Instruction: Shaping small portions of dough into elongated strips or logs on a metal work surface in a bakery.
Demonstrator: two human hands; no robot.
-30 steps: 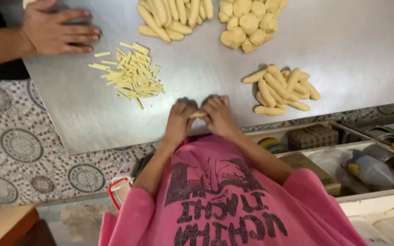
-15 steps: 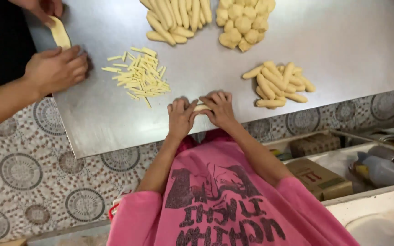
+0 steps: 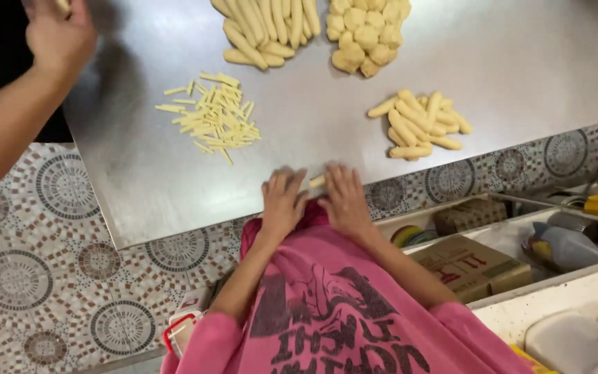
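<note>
My left hand (image 3: pixel 282 201) and my right hand (image 3: pixel 345 197) lie flat, palms down, side by side on a steel worktop (image 3: pixel 520 62) near its front edge. Between them a small pale roll of dough (image 3: pixel 318 182) shows, pressed under both hands. A heap of finished dough rolls (image 3: pixel 420 125) lies just beyond my right hand. A scatter of thin pale yellow sticks (image 3: pixel 210 118) lies beyond my left hand. My pink printed shirt (image 3: pixel 340 318) fills the bottom of the view.
Long dough rolls (image 3: pixel 264 28) and round dough lumps (image 3: pixel 365 31) are piled at the far edge. Another person's arm and hand (image 3: pixel 29 76) reach in from the left. Patterned tiles (image 3: pixel 29 256) lie below; boxes and a bottle (image 3: pixel 562 246) sit on shelves at right.
My hands have slid a little over the dough roll, staying together. The other person's hand has lifted off the worktop and moved to the upper left. The view has shifted.
</note>
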